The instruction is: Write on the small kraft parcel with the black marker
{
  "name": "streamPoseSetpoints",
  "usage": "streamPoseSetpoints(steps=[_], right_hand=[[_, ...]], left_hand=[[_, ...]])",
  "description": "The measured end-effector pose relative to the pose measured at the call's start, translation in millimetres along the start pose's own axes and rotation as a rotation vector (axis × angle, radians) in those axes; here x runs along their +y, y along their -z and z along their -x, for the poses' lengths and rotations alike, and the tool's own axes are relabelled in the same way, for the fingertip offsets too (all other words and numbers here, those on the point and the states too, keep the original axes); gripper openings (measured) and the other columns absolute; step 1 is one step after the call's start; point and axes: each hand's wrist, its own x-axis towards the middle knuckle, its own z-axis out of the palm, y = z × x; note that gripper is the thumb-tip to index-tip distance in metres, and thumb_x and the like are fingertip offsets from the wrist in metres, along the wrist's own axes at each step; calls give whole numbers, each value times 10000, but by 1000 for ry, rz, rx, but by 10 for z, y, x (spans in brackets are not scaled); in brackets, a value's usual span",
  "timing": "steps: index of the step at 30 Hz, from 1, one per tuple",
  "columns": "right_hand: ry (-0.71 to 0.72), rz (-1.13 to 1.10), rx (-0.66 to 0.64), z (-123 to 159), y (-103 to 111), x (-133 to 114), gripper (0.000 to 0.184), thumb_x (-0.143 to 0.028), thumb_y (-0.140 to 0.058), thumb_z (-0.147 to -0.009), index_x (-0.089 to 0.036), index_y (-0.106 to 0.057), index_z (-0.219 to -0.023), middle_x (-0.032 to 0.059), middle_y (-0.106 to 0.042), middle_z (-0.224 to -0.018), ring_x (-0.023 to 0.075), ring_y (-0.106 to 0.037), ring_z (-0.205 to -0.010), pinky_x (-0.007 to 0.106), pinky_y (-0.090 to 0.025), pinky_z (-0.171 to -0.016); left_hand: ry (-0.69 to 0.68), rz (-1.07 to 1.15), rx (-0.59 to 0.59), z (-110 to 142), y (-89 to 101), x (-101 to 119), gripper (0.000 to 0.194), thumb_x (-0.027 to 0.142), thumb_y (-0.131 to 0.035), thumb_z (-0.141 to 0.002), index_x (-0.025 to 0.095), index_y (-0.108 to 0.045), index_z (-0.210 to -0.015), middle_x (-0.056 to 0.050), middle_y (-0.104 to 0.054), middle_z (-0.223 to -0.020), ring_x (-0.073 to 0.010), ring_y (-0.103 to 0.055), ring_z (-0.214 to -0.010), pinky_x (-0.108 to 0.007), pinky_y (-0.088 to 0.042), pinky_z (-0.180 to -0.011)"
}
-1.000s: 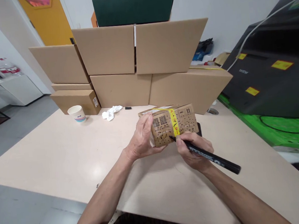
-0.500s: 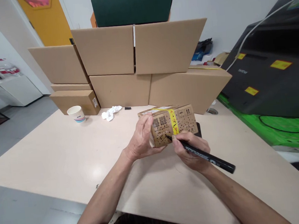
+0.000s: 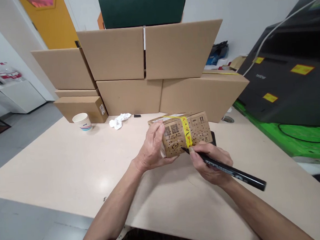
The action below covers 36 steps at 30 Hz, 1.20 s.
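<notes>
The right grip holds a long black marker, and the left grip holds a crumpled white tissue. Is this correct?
Not the last part: in the head view, the left grip holds a small brown cardboard box with yellow tape, not the crumpled white tissue. The right grip does hold the long black marker.

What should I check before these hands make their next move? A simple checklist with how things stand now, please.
1. Small box steadied: ok, the left hand holds its left end.
2. Black marker held: ok, it is in the right hand's grip.
3. Marker tip bare: ok, it points at the box's lower front.
4. Tip touching the cardboard: cannot tell.
5. Paper cup apart from both hands: ok, it stands upright, off to the left.
6. Tabletop free of loose bits: not ok, crumpled tissue and a small black piece lie on it.
</notes>
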Motion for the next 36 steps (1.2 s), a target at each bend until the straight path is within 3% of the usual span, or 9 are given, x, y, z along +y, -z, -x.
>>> streamPoseSetpoints(steps=[3,9,13,17,23,27,30,33,36], right_hand=[[36,-18,-95,51,125,52,146,-120,-618,-838,-259,-598,-882,-45,-653,-625,130,-616,-473,240,-517,-503],[273,-34,-406,410,313,293,149,-78,-593,-876,-201,-646,-941,-12,-640,-669,121,-606,-538,234,-500,-552],[258,159,-649,767,316,476,279,-49,-464,-956,-186,-680,-1069,40,-663,-771,160,-636,-644,271,-498,-596],[257,275,-750,959,253,586,343,-1,-444,-929,-170,-686,-1103,101,-706,-913,202,-664,-749,308,-527,-649],[174,268,-830,1004,185,622,411,37,-417,-904,-165,-691,-1135,97,-691,-938,201,-662,-794,300,-535,-687],[7,253,-730,1045,244,709,348,-70,-428,-963,-157,-675,-1193,121,-686,-989,222,-668,-858,332,-557,-751],[-283,440,-624,999,299,846,358,-306,-442,-1013,-157,-635,-1276,149,-685,-1055,282,-654,-959,412,-548,-843],[-637,683,-647,862,295,1010,662,-596,-453,-956,-139,-519,-1432,196,-647,-1195,373,-600,-1108,499,-494,-925],[-895,769,-766,708,235,1168,901,-737,-444,-882,-119,-376,-1534,238,-593,-1292,426,-555,-1217,525,-451,-971]], left_hand=[[13,18,-14,20,-5,-16,1245,417,-854,-721,218,-51,-1652,-264,-362,-1529,-424,-419,-1426,-664,-453,-1092],[-11,70,-37,40,-9,-66,1228,442,-843,-727,206,-74,-1654,-270,-367,-1556,-433,-393,-1462,-681,-407,-1131],[-21,77,-54,37,8,-79,1229,439,-847,-721,205,-86,-1657,-254,-363,-1573,-430,-386,-1476,-676,-398,-1149],[11,81,-63,35,33,-86,1234,431,-855,-719,229,-79,-1657,-238,-354,-1590,-423,-385,-1484,-672,-431,-1126],[38,55,-55,43,54,-94,1247,443,-864,-711,233,-76,-1655,-241,-360,-1578,-412,-387,-1482,-669,-441,-1123],[48,44,-53,45,66,-98,1232,432,-861,-721,254,-76,-1653,-233,-340,-1586,-418,-376,-1483,-684,-433,-1117],[50,49,-43,34,77,-98,1209,434,-851,-741,256,-79,-1653,-226,-327,-1589,-407,-359,-1493,-674,-417,-1139],[51,67,-43,25,84,-95,1207,428,-856,-739,232,-92,-1653,-236,-323,-1588,-406,-348,-1498,-659,-406,-1157],[60,79,-70,30,87,-94,1214,399,-860,-729,244,-86,-1652,-239,-312,-1599,-425,-345,-1495,-683,-408,-1141]])
